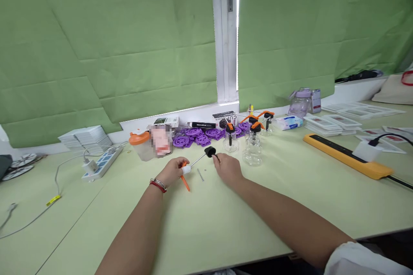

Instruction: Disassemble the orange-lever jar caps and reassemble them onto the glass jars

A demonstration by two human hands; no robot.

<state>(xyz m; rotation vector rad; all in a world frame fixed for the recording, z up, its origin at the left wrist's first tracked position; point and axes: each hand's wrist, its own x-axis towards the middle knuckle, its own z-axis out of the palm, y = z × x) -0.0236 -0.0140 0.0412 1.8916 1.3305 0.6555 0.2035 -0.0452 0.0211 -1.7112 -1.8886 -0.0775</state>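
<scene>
A thin metal rod (pixel 198 160) slants between my hands, with a white end piece (pixel 186 169) at its left and a black cap (pixel 210 151) at its right. My left hand (pixel 172 172) is closed at the white end. My right hand (pixel 228 168) pinches at the black cap's lower right side, its fingertips partly hidden. An orange strip (pixel 185 183) passes by the left fingers; whether they grip it too I cannot tell. On the table between the hands lie a long screw (pixel 200 175) and a tiny metal piece (pixel 205 170).
Behind the hands stand several clear bottles (pixel 252 154) with black-and-orange tops. Purple openwork parts (pixel 195 134) are heaped near the wall, beside an orange-lidded cup (pixel 142 146). Power strips lie left (pixel 102 163) and right (pixel 348 157); white stacked cards (pixel 322 124) sit at the right.
</scene>
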